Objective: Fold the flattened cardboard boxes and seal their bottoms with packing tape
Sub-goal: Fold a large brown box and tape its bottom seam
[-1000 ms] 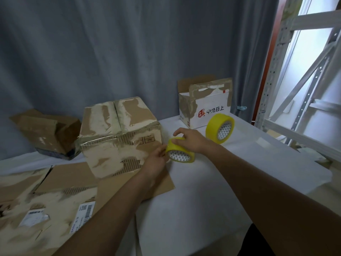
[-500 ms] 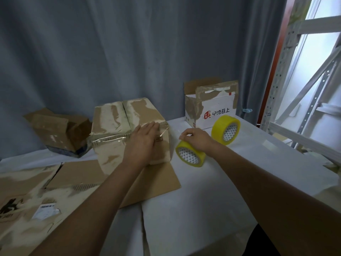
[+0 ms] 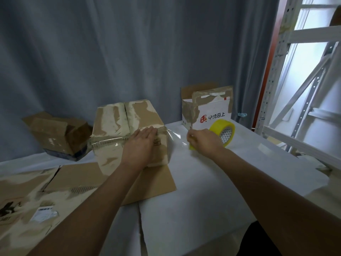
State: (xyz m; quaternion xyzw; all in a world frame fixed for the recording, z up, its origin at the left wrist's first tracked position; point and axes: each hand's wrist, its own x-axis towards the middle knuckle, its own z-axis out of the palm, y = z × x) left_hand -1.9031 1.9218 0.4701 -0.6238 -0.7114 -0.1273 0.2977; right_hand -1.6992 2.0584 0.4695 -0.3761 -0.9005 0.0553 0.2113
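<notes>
Box: the folded box [image 3: 129,133] sits in the middle of the frame, on a flat card [image 3: 147,182] on the counter [image 3: 203,191]. Its flaps are closed on top.
Tape: a clear strip [image 3: 173,138] runs along the box edge and out to the right, stretched in the air toward the roll.
Left hand: the left hand [image 3: 143,143] lies flat, fingers straight, pressing the tape down on the box edge.
Right hand: the right hand [image 3: 202,140] is curled round a yellow roll [image 3: 191,147], mostly hidden under it, and pulls it to the right.
How to do it well: I think the flat hand should press hard so the tape sticks. The roll should pull straight and tight, so the tape gets no wrinkles.
Spare roll: a second yellow roll [image 3: 224,132] stands just behind the right hand.
Other boxes: a white box [image 3: 208,111] stands behind it. An open brown box [image 3: 59,133] is at the left.
</notes>
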